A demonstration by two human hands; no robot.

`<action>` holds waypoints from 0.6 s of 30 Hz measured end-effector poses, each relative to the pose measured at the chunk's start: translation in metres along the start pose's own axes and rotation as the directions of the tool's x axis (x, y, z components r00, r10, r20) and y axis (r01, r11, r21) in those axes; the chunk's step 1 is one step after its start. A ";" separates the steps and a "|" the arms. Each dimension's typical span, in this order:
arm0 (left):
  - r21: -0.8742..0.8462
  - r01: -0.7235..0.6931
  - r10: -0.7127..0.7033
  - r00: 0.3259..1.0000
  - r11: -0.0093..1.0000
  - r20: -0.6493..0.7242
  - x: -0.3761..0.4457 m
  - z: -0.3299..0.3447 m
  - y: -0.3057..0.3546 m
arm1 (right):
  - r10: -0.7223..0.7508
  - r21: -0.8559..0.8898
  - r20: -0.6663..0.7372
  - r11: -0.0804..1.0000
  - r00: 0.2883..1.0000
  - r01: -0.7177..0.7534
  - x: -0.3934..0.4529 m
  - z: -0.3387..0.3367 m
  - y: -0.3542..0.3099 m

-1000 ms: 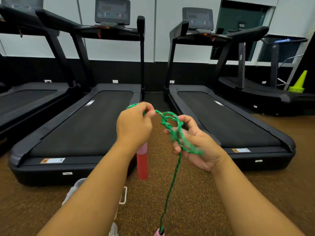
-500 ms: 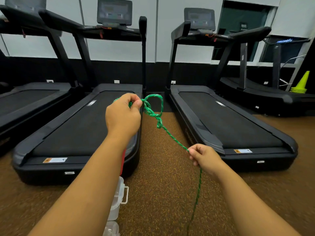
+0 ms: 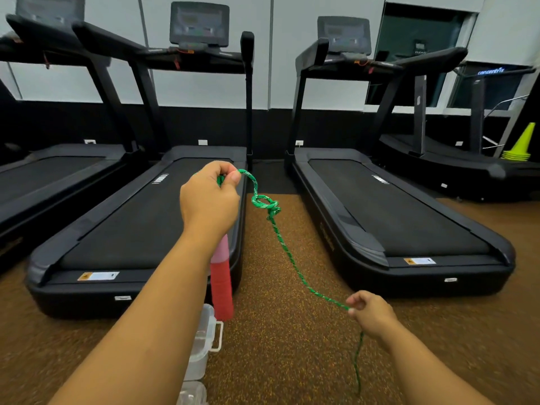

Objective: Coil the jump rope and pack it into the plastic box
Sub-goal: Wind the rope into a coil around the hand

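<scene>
rope (image 3: 287,252): tail blurred below right grip (image 3: 369,314), end cut off near bottom edge
handle (image 3: 222,283): top hidden behind left grip (image 3: 209,200) and wrist
plastic box (image 3: 201,346): mostly covered by left forearm, bottom cropped

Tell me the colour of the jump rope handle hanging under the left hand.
Red with a pink top part, seen in the head view.

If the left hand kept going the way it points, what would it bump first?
Probably the treadmill ahead: the left hand points forward over its belt, toward the console upright. Depth is unclear.
</scene>
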State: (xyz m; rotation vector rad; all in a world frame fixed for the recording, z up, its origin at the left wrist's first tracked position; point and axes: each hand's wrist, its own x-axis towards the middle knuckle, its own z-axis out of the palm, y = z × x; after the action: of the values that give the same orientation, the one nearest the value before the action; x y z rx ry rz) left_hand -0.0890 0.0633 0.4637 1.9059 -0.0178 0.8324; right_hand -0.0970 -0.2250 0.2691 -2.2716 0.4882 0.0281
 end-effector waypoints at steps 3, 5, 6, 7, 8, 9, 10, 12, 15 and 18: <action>-0.006 -0.004 0.005 0.997 1.000 0.074 -0.007 0.009 0.007 | -0.126 0.194 0.071 0.975 0.990 0.110 -0.011 -0.001 -0.031; 0.009 -0.015 0.014 0.995 1.000 0.103 -0.011 0.014 0.009 | -0.252 0.286 0.065 0.932 0.966 0.224 -0.023 -0.005 -0.065; 0.011 -0.017 0.016 0.993 1.000 0.113 -0.012 0.016 0.010 | -0.325 0.309 0.062 0.905 0.944 0.291 -0.030 -0.008 -0.082; 0.012 -0.018 0.016 0.992 1.000 0.121 -0.013 0.018 0.010 | -0.397 0.335 0.056 0.872 0.916 0.357 -0.038 -0.011 -0.100; 0.012 -0.021 0.019 0.991 1.000 0.129 -0.014 0.019 0.010 | -0.458 0.374 0.050 0.833 0.888 0.409 -0.046 -0.015 -0.116; 0.014 -0.026 0.024 0.990 1.000 0.138 -0.015 0.020 0.010 | -0.506 0.429 0.047 0.789 0.861 0.440 -0.053 -0.018 -0.130; 0.019 -0.034 0.031 0.989 0.999 0.145 -0.017 0.020 0.010 | -0.541 0.486 0.058 0.749 0.839 0.449 -0.059 -0.021 -0.143; 0.031 -0.050 0.045 0.988 0.998 0.151 -0.019 0.021 0.010 | -0.598 0.575 0.125 0.694 0.791 0.434 -0.066 -0.026 -0.162; 0.022 -0.046 0.042 0.990 0.999 0.134 -0.018 0.022 0.009 | -0.676 0.591 0.192 0.659 0.712 0.466 -0.073 -0.027 -0.175; -0.006 -0.037 0.037 0.993 0.999 0.109 -0.015 0.021 0.009 | -0.710 0.578 0.181 0.637 0.681 0.511 -0.076 -0.023 -0.177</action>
State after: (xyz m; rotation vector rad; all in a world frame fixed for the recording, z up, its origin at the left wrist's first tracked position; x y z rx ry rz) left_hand -0.0927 0.0368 0.4572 1.9505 -0.1221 0.7510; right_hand -0.1072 -0.1085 0.4236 -1.7427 -0.4995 0.0087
